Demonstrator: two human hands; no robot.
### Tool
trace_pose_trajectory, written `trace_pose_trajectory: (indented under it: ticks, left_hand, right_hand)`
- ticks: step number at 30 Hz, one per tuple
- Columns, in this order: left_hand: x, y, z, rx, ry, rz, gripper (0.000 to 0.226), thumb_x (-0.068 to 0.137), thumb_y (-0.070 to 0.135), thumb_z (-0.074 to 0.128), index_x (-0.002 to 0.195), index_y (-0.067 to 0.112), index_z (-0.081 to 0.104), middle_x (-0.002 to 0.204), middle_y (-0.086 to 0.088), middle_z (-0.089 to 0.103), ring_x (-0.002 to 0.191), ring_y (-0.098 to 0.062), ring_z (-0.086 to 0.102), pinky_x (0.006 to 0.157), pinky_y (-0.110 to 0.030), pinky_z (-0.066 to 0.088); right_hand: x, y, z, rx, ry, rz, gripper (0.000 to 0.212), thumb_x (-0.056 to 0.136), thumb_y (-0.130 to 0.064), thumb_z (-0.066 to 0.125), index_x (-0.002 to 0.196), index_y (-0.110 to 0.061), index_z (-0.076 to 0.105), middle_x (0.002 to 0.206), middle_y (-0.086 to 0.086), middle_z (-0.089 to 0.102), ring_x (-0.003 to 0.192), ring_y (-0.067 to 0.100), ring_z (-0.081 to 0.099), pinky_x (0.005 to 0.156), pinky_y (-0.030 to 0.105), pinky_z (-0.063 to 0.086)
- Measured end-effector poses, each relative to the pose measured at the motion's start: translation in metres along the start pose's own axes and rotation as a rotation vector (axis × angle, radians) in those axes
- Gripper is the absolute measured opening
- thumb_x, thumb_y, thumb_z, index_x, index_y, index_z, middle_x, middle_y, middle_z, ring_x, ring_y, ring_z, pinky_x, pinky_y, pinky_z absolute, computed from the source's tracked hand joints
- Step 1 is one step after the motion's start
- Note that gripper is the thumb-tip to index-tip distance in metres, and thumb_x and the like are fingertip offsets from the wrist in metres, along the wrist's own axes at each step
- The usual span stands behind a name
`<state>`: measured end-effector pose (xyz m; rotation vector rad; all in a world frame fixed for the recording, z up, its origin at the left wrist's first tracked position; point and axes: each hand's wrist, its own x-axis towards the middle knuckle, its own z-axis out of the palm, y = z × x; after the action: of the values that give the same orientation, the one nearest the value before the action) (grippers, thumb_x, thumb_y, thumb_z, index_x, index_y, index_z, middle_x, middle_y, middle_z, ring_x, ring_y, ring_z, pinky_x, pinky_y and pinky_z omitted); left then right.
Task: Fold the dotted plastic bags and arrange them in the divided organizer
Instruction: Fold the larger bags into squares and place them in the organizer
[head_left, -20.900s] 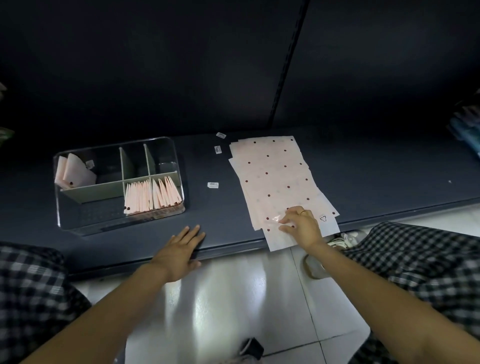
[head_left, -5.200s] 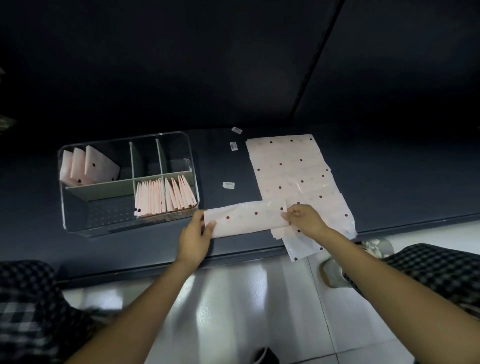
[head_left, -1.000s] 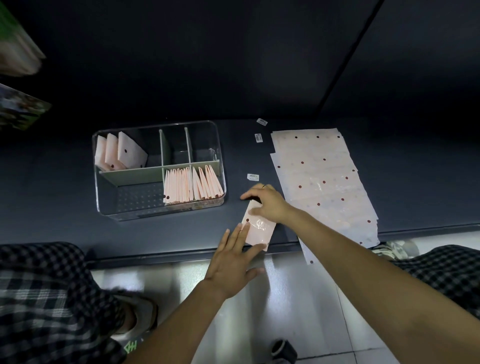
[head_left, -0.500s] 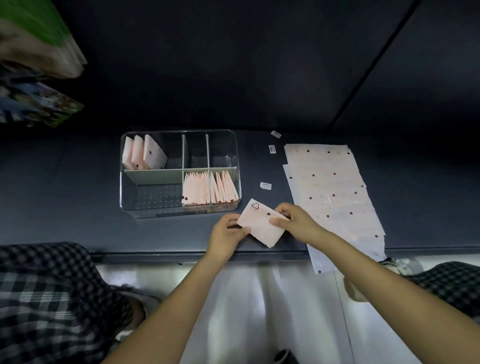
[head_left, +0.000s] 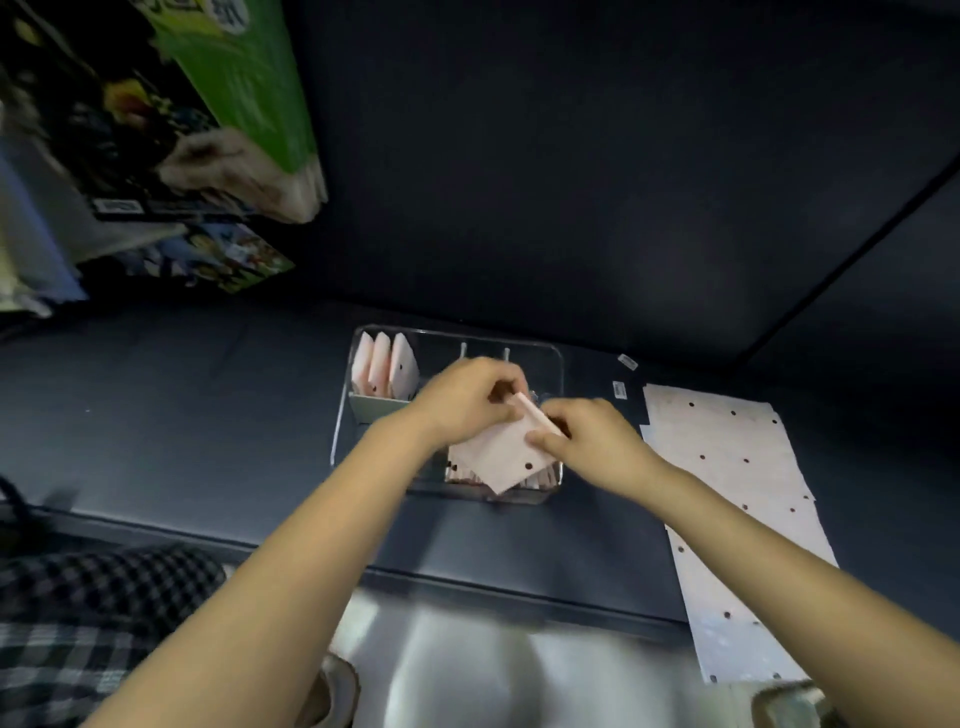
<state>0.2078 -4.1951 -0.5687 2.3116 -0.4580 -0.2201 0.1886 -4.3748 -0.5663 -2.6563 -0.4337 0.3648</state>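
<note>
Left hand (head_left: 470, 400) and right hand (head_left: 587, 441) both pinch one folded bag (head_left: 506, 454), held over the organizer's (head_left: 343, 415) front-right compartment. Flat bags (head_left: 737, 499) lie at the shelf's (head_left: 208, 431) right front edge.

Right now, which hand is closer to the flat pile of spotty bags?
The right hand. It holds the folded bag over the organizer, just left of the flat pile. The left hand pinches the same bag farther left, beyond the right hand.
</note>
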Motion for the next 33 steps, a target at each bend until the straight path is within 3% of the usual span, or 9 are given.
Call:
trace_pose_trajectory:
  ticks: [4, 8, 11, 18, 21, 24, 27, 30, 33]
  left_hand:
    - [-0.005, -0.047, -0.022, 0.298, 0.422, -0.219, 0.015, 0.09, 0.029, 0.056, 0.101, 0.022, 0.064, 0.11, -0.002, 0.053, 0.105, -0.023, 0.044, 0.087, -0.036, 0.036]
    - [-0.021, -0.088, -0.011, 0.544, 0.325, -0.483, 0.03, 0.095, 0.032, 0.043, 0.117, 0.022, 0.061, 0.127, -0.007, 0.047, 0.114, -0.028, 0.038, 0.089, -0.037, 0.034]
    - [-0.024, -0.098, 0.001, 0.539, 0.343, -0.462, 0.031, 0.096, 0.032, 0.041, 0.117, 0.024, 0.063, 0.126, 0.0, 0.051, 0.115, -0.024, 0.037, 0.091, -0.036, 0.032]
    - [-0.026, -0.103, 0.011, 0.462, 0.45, -0.429, 0.029, 0.096, 0.028, 0.044, 0.115, 0.024, 0.065, 0.121, 0.004, 0.056, 0.112, -0.021, 0.039, 0.09, -0.032, 0.028]
    - [-0.028, -0.101, 0.011, 0.32, 0.543, -0.436, 0.028, 0.096, 0.024, 0.045, 0.114, 0.021, 0.066, 0.119, 0.001, 0.056, 0.109, -0.023, 0.042, 0.089, -0.033, 0.031]
    - [-0.029, -0.099, 0.009, 0.202, 0.688, -0.419, 0.027, 0.096, 0.02, 0.047, 0.116, 0.019, 0.065, 0.118, -0.001, 0.058, 0.106, -0.026, 0.045, 0.087, -0.035, 0.033]
    - [-0.028, -0.099, 0.01, 0.259, 0.632, -0.388, 0.029, 0.096, 0.023, 0.045, 0.12, 0.023, 0.063, 0.12, 0.002, 0.057, 0.11, -0.024, 0.043, 0.089, -0.035, 0.034]
    - [-0.028, -0.1, 0.013, 0.368, 0.511, -0.419, 0.028, 0.096, 0.027, 0.045, 0.113, 0.022, 0.066, 0.126, 0.002, 0.054, 0.114, -0.024, 0.038, 0.09, -0.035, 0.031]
    - [-0.027, -0.09, 0.016, 0.401, 0.517, -0.435, 0.025, 0.094, 0.023, 0.049, 0.109, 0.016, 0.068, 0.13, -0.002, 0.052, 0.115, -0.028, 0.037, 0.093, -0.04, 0.03]
  right_hand:
    - [0.045, -0.024, -0.008, 0.053, 0.119, 0.047, 0.014, 0.087, -0.027, 0.059, 0.073, -0.024, 0.056, 0.071, -0.007, 0.06, 0.071, 0.016, 0.058, 0.059, 0.031, 0.046]
    - [0.088, -0.045, 0.001, 0.169, 0.163, 0.082, 0.013, 0.089, -0.021, 0.057, 0.097, -0.015, 0.064, 0.082, -0.005, 0.064, 0.074, 0.013, 0.062, 0.06, 0.028, 0.051]
    - [0.111, -0.059, 0.017, 0.109, 0.149, 0.119, 0.018, 0.089, -0.019, 0.055, 0.101, -0.01, 0.064, 0.094, 0.007, 0.066, 0.083, 0.022, 0.063, 0.067, 0.036, 0.054]
    - [0.143, -0.084, 0.058, -0.102, 0.087, 0.234, 0.018, 0.086, -0.014, 0.051, 0.095, -0.004, 0.062, 0.092, 0.015, 0.064, 0.083, 0.031, 0.061, 0.06, 0.03, 0.041]
    - [0.152, -0.093, 0.074, 0.041, 0.029, 0.248, 0.022, 0.091, -0.023, 0.051, 0.092, -0.005, 0.065, 0.098, 0.017, 0.067, 0.092, 0.033, 0.063, 0.068, 0.03, 0.045]
    - [0.154, -0.095, 0.085, 0.355, 0.005, 0.26, 0.047, 0.098, -0.039, 0.039, 0.082, -0.005, 0.065, 0.09, 0.019, 0.069, 0.088, 0.032, 0.065, 0.084, 0.038, 0.051]
    - [0.148, -0.089, 0.089, 0.464, -0.01, 0.247, 0.049, 0.101, -0.037, 0.033, 0.076, -0.009, 0.064, 0.077, 0.011, 0.066, 0.077, 0.024, 0.063, 0.083, 0.037, 0.05]
    - [0.132, -0.075, 0.085, 0.534, 0.022, 0.224, 0.041, 0.101, -0.029, 0.037, 0.095, -0.001, 0.066, 0.096, 0.017, 0.069, 0.093, 0.03, 0.064, 0.094, 0.046, 0.048]
    - [0.097, -0.041, 0.067, 0.56, 0.148, 0.161, 0.029, 0.098, -0.023, 0.044, 0.107, -0.006, 0.065, 0.104, 0.011, 0.069, 0.099, 0.026, 0.063, 0.096, 0.041, 0.048]
